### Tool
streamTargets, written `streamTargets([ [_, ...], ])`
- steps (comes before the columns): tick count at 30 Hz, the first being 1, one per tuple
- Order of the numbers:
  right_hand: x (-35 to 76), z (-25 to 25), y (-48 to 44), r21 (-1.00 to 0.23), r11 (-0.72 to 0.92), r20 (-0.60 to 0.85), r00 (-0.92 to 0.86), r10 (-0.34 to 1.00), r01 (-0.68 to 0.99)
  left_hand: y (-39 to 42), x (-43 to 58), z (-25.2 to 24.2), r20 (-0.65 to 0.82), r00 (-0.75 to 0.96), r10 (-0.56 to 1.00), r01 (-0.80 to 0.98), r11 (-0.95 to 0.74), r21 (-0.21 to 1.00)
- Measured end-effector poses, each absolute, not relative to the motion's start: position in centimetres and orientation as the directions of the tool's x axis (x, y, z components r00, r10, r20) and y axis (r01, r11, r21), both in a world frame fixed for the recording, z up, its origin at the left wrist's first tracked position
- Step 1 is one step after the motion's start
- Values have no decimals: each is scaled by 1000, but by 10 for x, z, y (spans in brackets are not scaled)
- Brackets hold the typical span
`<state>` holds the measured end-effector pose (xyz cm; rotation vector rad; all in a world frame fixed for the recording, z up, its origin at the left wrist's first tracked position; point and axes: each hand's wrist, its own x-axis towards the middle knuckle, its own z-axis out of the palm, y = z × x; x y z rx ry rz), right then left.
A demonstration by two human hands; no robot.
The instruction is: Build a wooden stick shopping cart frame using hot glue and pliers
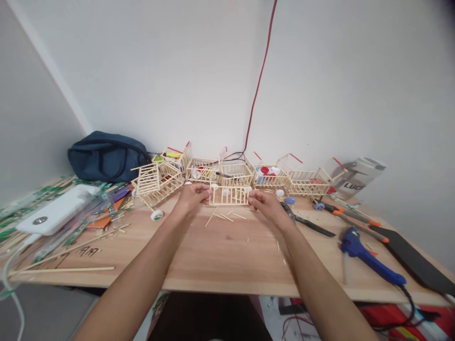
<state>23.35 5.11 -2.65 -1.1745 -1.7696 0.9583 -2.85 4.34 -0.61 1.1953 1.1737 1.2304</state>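
One stick frame [231, 195] is being steadied, seemingly | left hand [195, 195] is pinching its nine-o'clock end, right hand [266, 202] its three | next move's probably calling for even pressure

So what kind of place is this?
Probably a little craft workspace: there's a blue glue gun, little carts built from thin sticks, and a slatted stick frame being held.

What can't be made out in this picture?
All in the head view:
Joints of the wooden stick panel: too small.
Fingertip contact of the left hand and right hand: too small.
Contents of the blue pouch: hidden by its fabric.
Rest of the red cable: cut off by the top edge.
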Motion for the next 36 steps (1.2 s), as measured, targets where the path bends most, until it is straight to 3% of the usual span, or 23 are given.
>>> streamTargets([
  [12,227,-24,43,-910,249,158,-277,948,333,42,-29,-8,54,-13,998,9,-54,998],
  [19,232,-22,39,-889,323,204,-351,914,325,25,-26,15,219,37,975,247,-221,943],
  [23,237,-28,41,-925,283,180,-364,914,252,4,-37,34,339,29,940,447,-316,837],
  [26,237,-28,41,-952,241,167,-339,926,188,-15,-66,38,544,-106,832,633,-365,682],
  [28,236,-26,40,-964,216,158,-321,934,152,-25,-93,32,663,-145,734,803,-304,513],
  [31,234,-27,41,-969,203,149,-327,933,138,-31,-130,15,692,-169,702,945,-85,317],
  [33,234,-31,43,-967,197,135,-333,933,160,-31,-146,1,671,-147,727,965,-44,259],
  [36,235,-36,46,-965,189,120,-333,935,184,-27,-152,-15,680,-144,719,943,-108,314],
])
